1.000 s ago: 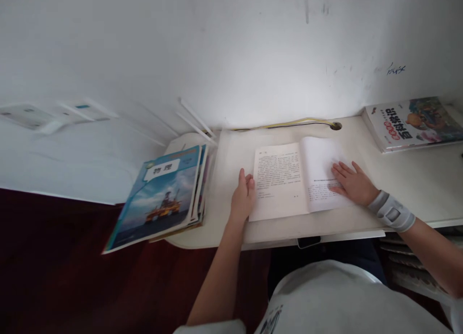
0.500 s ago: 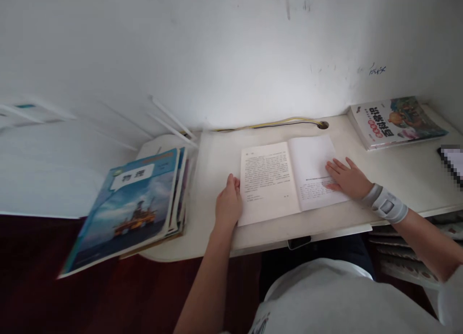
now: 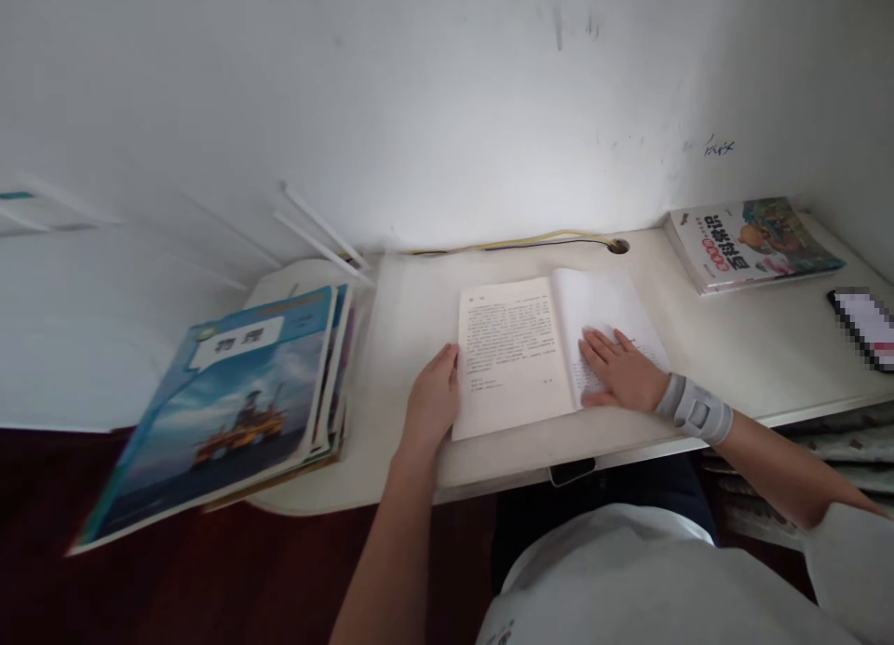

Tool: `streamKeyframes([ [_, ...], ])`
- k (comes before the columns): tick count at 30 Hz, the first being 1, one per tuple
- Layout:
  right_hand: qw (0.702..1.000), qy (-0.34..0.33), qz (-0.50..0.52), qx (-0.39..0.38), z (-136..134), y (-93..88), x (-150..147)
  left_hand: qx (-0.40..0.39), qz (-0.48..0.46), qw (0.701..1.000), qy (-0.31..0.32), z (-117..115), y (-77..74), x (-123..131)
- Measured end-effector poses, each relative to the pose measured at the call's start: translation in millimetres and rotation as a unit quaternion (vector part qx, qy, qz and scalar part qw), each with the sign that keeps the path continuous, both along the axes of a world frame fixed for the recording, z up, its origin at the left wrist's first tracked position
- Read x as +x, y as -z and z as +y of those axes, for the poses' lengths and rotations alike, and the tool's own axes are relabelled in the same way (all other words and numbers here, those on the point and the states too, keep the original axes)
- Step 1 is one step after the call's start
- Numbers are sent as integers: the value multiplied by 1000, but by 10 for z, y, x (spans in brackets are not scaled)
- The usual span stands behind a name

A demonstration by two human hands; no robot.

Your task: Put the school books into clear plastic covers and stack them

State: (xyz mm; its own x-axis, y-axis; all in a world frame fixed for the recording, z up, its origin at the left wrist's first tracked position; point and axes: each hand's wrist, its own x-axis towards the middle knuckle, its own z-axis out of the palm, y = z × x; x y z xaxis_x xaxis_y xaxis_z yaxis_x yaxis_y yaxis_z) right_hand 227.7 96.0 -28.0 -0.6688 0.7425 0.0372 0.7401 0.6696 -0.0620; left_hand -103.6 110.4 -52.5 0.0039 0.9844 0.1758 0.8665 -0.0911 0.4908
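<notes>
Right hand (image 3: 624,370) flat, fingers apart, on the smooth paper book (image 3: 513,366), open near the desk's (image 3: 754,347) front edge.
Left hand (image 3: 431,398), curled, meets the book's left side; I cannot tell if it grips. The right hand lies closer to the book's middle than earlier.

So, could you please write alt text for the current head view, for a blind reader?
An open book lies on a white desk, the person's left hand at its left edge and the right hand flat on the right page. A stack of books juts past the desk's left end; another book and a phone lie to the right.
</notes>
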Motion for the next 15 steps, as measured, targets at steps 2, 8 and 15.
streamKeyframes([
  [2, 1000, -2, 4, -9, -6, 17, 8, 1, -2, 1000, 0, -2, 8, -6],
  [8, 999, -23, -3, -23, 36, -34, 153, 1, -10, 1000, 1, -18, 7, -26],
  [15, 999, -41, -22, -27, 94, -47, 243, 5, 0, 1000, 5, -17, 27, -24],
])
